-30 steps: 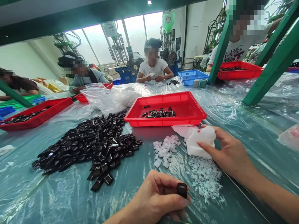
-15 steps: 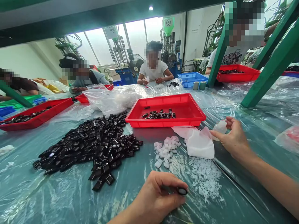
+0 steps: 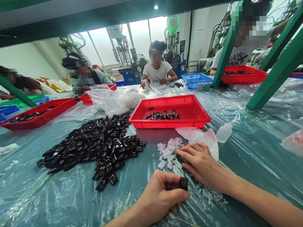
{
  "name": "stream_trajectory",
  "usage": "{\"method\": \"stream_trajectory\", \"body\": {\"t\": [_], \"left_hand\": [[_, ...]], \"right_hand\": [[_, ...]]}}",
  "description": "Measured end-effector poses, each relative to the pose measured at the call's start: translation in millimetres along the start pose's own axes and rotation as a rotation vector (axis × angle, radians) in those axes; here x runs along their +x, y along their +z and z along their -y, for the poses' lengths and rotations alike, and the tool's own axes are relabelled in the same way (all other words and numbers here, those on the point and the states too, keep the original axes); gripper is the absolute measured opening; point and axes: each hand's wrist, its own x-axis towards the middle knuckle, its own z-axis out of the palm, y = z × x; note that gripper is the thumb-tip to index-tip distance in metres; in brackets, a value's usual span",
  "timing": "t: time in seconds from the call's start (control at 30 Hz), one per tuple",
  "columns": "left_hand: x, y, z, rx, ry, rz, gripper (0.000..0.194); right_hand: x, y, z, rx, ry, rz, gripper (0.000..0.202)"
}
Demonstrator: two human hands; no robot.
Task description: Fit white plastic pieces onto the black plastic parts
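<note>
Near the bottom middle, my left hand [image 3: 163, 197] pinches a small black piece [image 3: 183, 183] between thumb and fingers. My right hand [image 3: 201, 162] hangs over the right edge of a small pile of white square pieces [image 3: 168, 153], its fingers apart and nothing visible in them. Behind it a white cloth [image 3: 209, 138] is partly covered. A translucent bottle [image 3: 224, 132] stands to the right of the cloth. Tiny white bits [image 3: 211, 195] lie partly hidden under my right hand. Left of my hands spreads a large heap of black pieces [image 3: 94, 143].
A red tray [image 3: 170, 123] holding some black pieces sits behind the piles. Clear plastic sheeting [image 3: 71, 198] covers the table. Green posts [image 3: 276, 69] rise at the right. Several people work around the table, with more red trays and a blue basket [image 3: 197, 80].
My right hand has let go of the bottle and moved left to the white pieces. The black piece in my left hand has turned from end-on to upright.
</note>
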Motion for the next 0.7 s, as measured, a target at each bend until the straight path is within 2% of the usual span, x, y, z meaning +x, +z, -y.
{"method": "stream_trajectory", "body": {"t": [0.13, 0.27, 0.47, 0.7], "left_hand": [[1, 0.8, -3, -0.076, -0.056, 0.014, 0.033], [0, 0.6, -6, -0.098, -0.072, 0.045, 0.031], [-1, 1.6, -6, -0.062, -0.060, 0.049, 0.031], [-2, 4.4, -1, 0.049, -0.037, 0.065, 0.022]], "right_hand": [[0, -3, 2, -0.024, 0.014, 0.090, 0.026], [0, -4, 3, -0.016, 0.002, 0.098, 0.022], [0, 5, 0, 0.039, -0.071, 0.036, 0.024], [-3, 10, -2, 0.105, -0.031, -0.058, 0.018]]}}
